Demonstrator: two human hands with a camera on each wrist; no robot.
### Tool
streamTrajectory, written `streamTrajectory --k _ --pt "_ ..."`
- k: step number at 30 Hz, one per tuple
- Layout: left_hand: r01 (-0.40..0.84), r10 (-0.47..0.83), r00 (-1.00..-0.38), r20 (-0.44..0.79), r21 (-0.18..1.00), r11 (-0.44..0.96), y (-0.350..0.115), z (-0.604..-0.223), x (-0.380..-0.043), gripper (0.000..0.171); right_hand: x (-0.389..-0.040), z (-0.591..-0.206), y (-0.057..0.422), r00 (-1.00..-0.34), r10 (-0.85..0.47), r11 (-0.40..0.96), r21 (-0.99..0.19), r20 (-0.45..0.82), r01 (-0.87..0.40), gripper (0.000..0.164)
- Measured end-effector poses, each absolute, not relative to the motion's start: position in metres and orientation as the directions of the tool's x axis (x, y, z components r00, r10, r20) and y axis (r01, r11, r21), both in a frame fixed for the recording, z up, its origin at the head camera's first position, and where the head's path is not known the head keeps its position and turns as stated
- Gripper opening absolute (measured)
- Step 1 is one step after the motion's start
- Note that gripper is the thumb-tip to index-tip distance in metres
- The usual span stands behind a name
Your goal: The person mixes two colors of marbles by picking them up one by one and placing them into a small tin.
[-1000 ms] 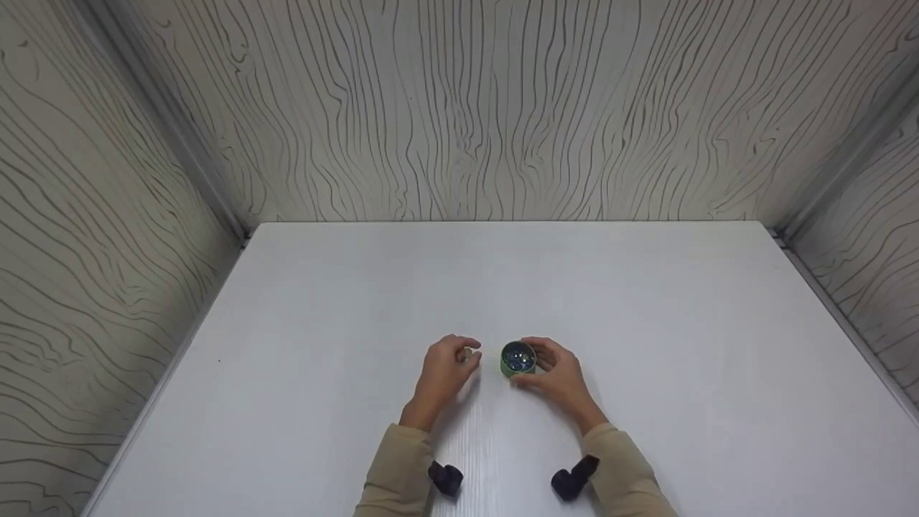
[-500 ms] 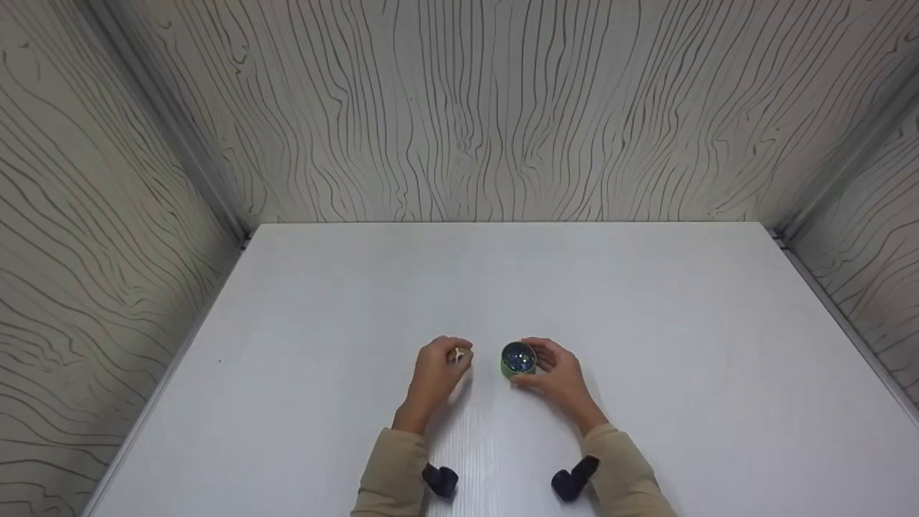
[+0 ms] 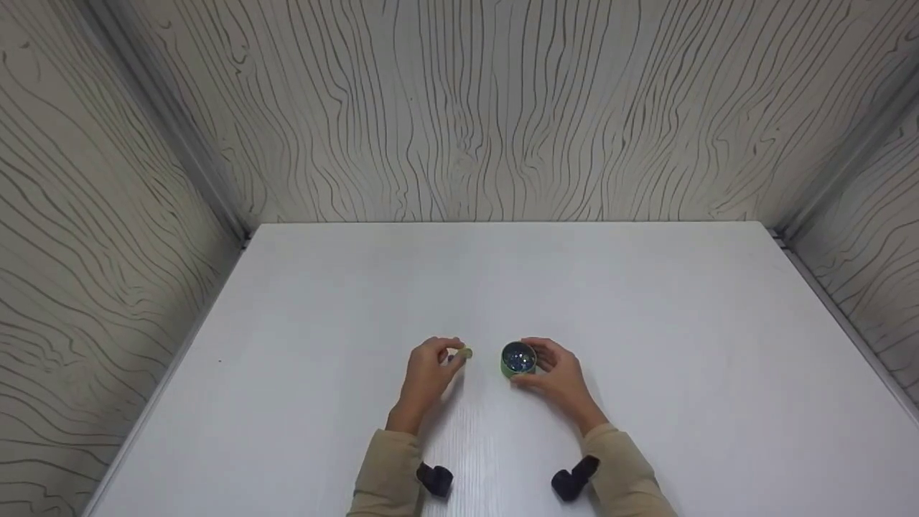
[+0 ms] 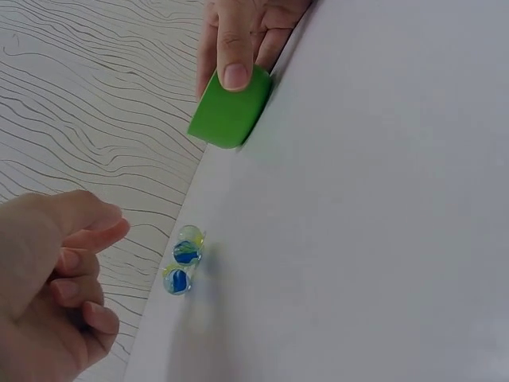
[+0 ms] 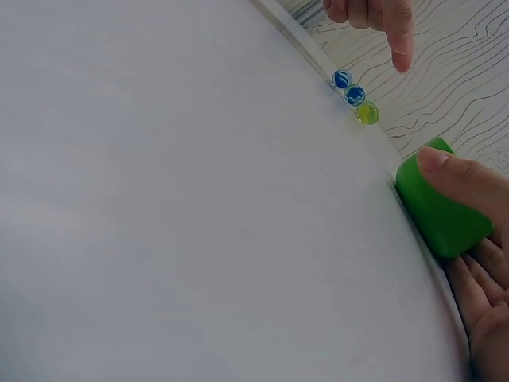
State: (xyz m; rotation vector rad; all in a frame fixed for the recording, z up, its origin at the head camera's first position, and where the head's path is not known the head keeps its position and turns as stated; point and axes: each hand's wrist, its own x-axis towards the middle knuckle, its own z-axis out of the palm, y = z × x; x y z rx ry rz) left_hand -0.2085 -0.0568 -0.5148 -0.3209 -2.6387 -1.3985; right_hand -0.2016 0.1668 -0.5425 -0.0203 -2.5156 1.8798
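Right grip (image 3: pixel 562 375) holds a plain green cup (image 5: pixel 441 203) near marbles (image 5: pixel 355 95).

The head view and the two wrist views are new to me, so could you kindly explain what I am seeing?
There is no machine here, just a person working bare-handed. The head view comes from a camera worn on the head, looking forward and down; the wrist views come from cameras worn on each wrist. On the white table stands a green cup, held by the right hand; shiny contents show inside, perhaps more marbles. Near it lie three swirled glass marbles, two blue and one yellow-green. The left hand is close to them, apparently holding nothing.
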Motion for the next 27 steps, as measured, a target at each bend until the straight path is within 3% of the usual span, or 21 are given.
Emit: streamTrajectory --k 27 --pt "0.151 0.084 -0.989 0.126 0.821 0.550 -0.0665 -0.5242 -0.2104 0.017 -0.2033 -0.5421 0.1678 -1.000 0.014 0.286 -0.958 -0.019 0.022 0.066"
